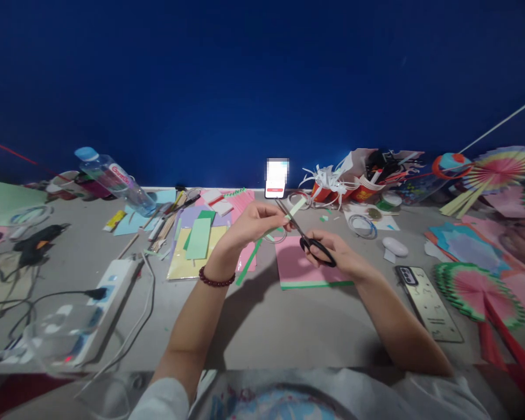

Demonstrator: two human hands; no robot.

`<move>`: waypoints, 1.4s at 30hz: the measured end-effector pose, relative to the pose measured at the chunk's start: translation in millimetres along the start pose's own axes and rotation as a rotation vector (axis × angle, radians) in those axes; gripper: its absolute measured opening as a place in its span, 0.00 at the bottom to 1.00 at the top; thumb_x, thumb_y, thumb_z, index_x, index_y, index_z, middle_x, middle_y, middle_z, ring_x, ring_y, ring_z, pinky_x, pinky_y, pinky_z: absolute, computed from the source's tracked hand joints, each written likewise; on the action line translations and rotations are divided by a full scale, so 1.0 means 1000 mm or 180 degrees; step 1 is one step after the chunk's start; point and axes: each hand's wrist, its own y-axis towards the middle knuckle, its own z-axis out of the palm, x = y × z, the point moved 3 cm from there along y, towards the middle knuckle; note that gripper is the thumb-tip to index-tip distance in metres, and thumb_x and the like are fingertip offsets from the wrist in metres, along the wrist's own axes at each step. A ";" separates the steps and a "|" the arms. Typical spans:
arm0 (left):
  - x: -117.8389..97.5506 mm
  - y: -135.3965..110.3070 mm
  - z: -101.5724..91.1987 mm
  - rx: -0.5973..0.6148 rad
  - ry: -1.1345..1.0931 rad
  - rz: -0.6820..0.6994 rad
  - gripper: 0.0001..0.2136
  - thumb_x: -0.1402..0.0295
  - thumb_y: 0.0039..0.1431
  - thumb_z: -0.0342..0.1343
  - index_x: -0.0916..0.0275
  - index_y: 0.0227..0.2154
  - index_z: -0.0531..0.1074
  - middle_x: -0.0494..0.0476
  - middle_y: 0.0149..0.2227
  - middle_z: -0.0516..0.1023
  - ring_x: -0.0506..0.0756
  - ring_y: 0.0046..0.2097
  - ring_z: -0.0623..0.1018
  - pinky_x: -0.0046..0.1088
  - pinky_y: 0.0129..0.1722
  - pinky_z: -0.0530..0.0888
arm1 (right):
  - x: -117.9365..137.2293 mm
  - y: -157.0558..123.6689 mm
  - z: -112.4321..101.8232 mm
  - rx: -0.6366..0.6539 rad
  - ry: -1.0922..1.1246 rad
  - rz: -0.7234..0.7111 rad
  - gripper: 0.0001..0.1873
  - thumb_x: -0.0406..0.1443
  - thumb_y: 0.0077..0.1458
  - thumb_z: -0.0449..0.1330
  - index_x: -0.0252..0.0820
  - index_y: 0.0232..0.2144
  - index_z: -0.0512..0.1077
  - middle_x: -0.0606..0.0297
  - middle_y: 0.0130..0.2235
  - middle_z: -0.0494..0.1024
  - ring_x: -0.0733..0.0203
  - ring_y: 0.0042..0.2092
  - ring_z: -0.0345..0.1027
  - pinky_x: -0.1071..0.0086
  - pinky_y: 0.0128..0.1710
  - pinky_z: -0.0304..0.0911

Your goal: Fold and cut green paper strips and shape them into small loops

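My left hand (256,221) pinches a narrow strip of light green paper (296,206) between thumb and fingers. In my right hand (330,251) are black-handled scissors (305,238), their blades pointing up and left beside the strip. Whether the blades touch the paper I cannot tell. Below the right hand lies a pink sheet (308,268) with a green edge along its front. A darker green strip (249,262) lies on the table under the left hand. Light green paper pieces (199,238) rest on a yellow packet (179,262) to the left.
A lit phone (275,175) stands against the blue wall. Red cups with paper scraps (324,189) and tools are at the back right. A power strip (102,315) with cables, a tilted bottle (118,178), a second phone (429,303) and a pink-green paper fan (476,291) surround the work area.
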 end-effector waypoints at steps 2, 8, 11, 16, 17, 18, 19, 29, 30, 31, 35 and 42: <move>0.000 0.000 0.001 0.0054 -0.0093 -0.0023 0.11 0.61 0.53 0.61 0.63 0.23 0.78 0.56 0.24 0.77 0.49 0.25 0.73 0.23 0.22 0.65 | -0.001 0.000 0.000 0.0004 -0.0022 -0.0021 0.21 0.53 0.52 0.60 0.42 0.29 0.63 0.73 0.21 0.65 0.68 0.23 0.56 0.71 0.25 0.51; 0.000 0.000 0.002 0.0121 -0.0253 0.0018 0.10 0.61 0.53 0.61 0.63 0.23 0.78 0.56 0.24 0.77 0.48 0.25 0.73 0.24 0.21 0.65 | 0.002 0.000 0.002 -0.0006 0.0001 -0.0026 0.23 0.54 0.49 0.62 0.43 0.28 0.62 0.73 0.21 0.64 0.68 0.23 0.55 0.71 0.25 0.52; 0.000 0.000 0.002 0.0115 -0.0217 0.0003 0.11 0.61 0.53 0.61 0.63 0.23 0.78 0.56 0.24 0.77 0.48 0.24 0.72 0.23 0.21 0.64 | 0.002 0.000 0.002 -0.0035 0.0012 -0.0010 0.22 0.54 0.50 0.61 0.43 0.28 0.63 0.72 0.21 0.64 0.68 0.23 0.55 0.72 0.24 0.52; -0.001 0.000 0.004 0.0110 -0.0151 -0.0050 0.11 0.61 0.53 0.61 0.63 0.23 0.77 0.56 0.24 0.77 0.47 0.23 0.71 0.23 0.20 0.62 | 0.001 0.001 0.001 -0.0106 0.0058 -0.0005 0.22 0.53 0.49 0.63 0.42 0.27 0.63 0.73 0.21 0.63 0.69 0.23 0.54 0.72 0.24 0.51; -0.001 0.000 0.004 0.0108 -0.0142 -0.0059 0.11 0.61 0.53 0.61 0.62 0.23 0.77 0.55 0.24 0.77 0.47 0.23 0.71 0.23 0.20 0.62 | 0.000 0.001 0.001 -0.0112 0.0067 -0.0017 0.22 0.53 0.49 0.63 0.42 0.27 0.63 0.73 0.21 0.64 0.69 0.23 0.55 0.72 0.24 0.51; -0.001 0.000 0.004 0.0098 -0.0134 -0.0063 0.11 0.61 0.53 0.61 0.62 0.23 0.77 0.55 0.24 0.77 0.47 0.23 0.71 0.23 0.20 0.62 | 0.000 0.001 0.001 -0.0111 0.0076 -0.0034 0.22 0.52 0.50 0.63 0.42 0.28 0.63 0.73 0.21 0.64 0.69 0.23 0.55 0.72 0.24 0.51; -0.002 0.000 0.004 0.0087 -0.0130 -0.0057 0.11 0.61 0.53 0.61 0.62 0.23 0.77 0.55 0.25 0.77 0.47 0.24 0.71 0.23 0.20 0.62 | -0.001 0.002 0.001 -0.0106 0.0083 -0.0046 0.21 0.52 0.50 0.62 0.42 0.28 0.64 0.73 0.21 0.64 0.69 0.23 0.55 0.72 0.24 0.51; 0.000 0.004 -0.001 0.0189 -0.0507 0.0244 0.11 0.61 0.53 0.61 0.63 0.22 0.76 0.54 0.26 0.74 0.48 0.27 0.72 0.26 0.28 0.65 | -0.011 0.009 -0.006 0.0062 0.0383 -0.0078 0.23 0.54 0.52 0.60 0.41 0.28 0.64 0.72 0.19 0.65 0.70 0.20 0.49 0.71 0.20 0.41; 0.002 0.005 -0.001 0.0210 -0.0576 0.0229 0.11 0.61 0.52 0.62 0.63 0.21 0.76 0.54 0.25 0.74 0.49 0.28 0.72 0.27 0.29 0.66 | -0.012 0.010 -0.007 0.0079 0.0402 -0.0065 0.23 0.55 0.52 0.60 0.40 0.28 0.64 0.72 0.19 0.65 0.71 0.20 0.48 0.71 0.20 0.40; 0.004 0.007 -0.002 0.0225 -0.0645 0.0202 0.11 0.62 0.52 0.62 0.63 0.21 0.76 0.54 0.26 0.74 0.49 0.29 0.72 0.27 0.30 0.67 | -0.014 0.012 -0.008 0.0095 0.0422 -0.0036 0.24 0.55 0.51 0.60 0.40 0.27 0.64 0.72 0.19 0.64 0.71 0.20 0.48 0.71 0.20 0.40; 0.020 0.014 -0.005 0.0126 -0.0984 0.0009 0.09 0.64 0.49 0.62 0.63 0.20 0.75 0.54 0.26 0.75 0.50 0.31 0.73 0.28 0.35 0.70 | -0.021 0.022 -0.013 0.0078 0.0473 0.0125 0.25 0.57 0.50 0.59 0.40 0.27 0.64 0.72 0.17 0.64 0.71 0.18 0.46 0.70 0.19 0.36; 0.053 0.026 -0.010 0.0116 -0.1977 -0.0261 0.08 0.67 0.49 0.59 0.64 0.18 0.74 0.60 0.33 0.78 0.58 0.44 0.76 0.35 0.46 0.73 | -0.037 0.032 -0.021 0.0064 0.0654 0.0247 0.24 0.56 0.50 0.59 0.40 0.27 0.67 0.71 0.17 0.64 0.71 0.18 0.45 0.70 0.19 0.36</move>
